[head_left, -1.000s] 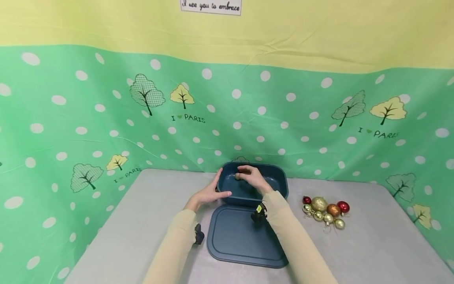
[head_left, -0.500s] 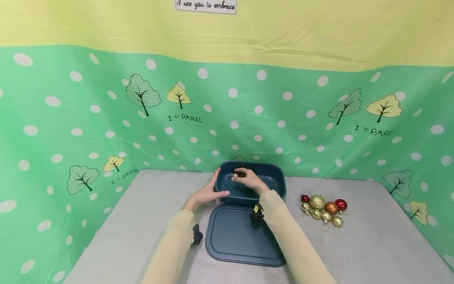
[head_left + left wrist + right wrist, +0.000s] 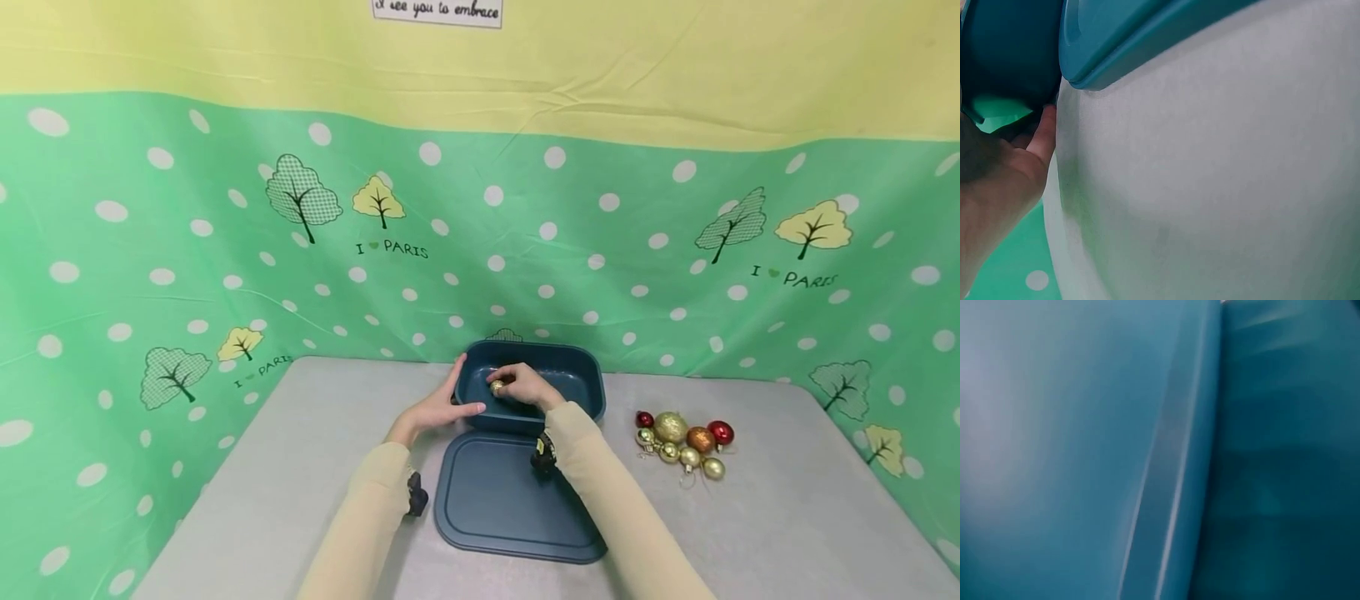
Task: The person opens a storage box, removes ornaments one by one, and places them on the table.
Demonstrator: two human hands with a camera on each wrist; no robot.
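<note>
A dark blue rectangular box (image 3: pixel 572 367), uncovered, stands near the back of the table. My left hand (image 3: pixel 435 408) holds its left end, thumb across the front corner and fingers along the side. In the left wrist view the same hand (image 3: pixel 1007 175) lies against the box (image 3: pixel 1013 53). Inside the box, toward its left end, my right hand (image 3: pixel 527 387) pinches a small gold Christmas bauble (image 3: pixel 497 387) low down. Just in front lies the flat blue lid (image 3: pixel 517 500). Blurred blue surfaces fill the right wrist view, where the right hand does not show.
Right of the box, several baubles lie clustered on the grey table (image 3: pixel 787 500): a large gold bauble (image 3: pixel 671 427), an orange bauble (image 3: pixel 701 439), a red bauble (image 3: pixel 721 432) and smaller ones. A green and yellow cloth (image 3: pixel 495 225) hangs right behind the table.
The right hand has lowered the gold bauble slightly toward the box floor, near the left end. The left hand stays on the box. The view has shifted a little.
</note>
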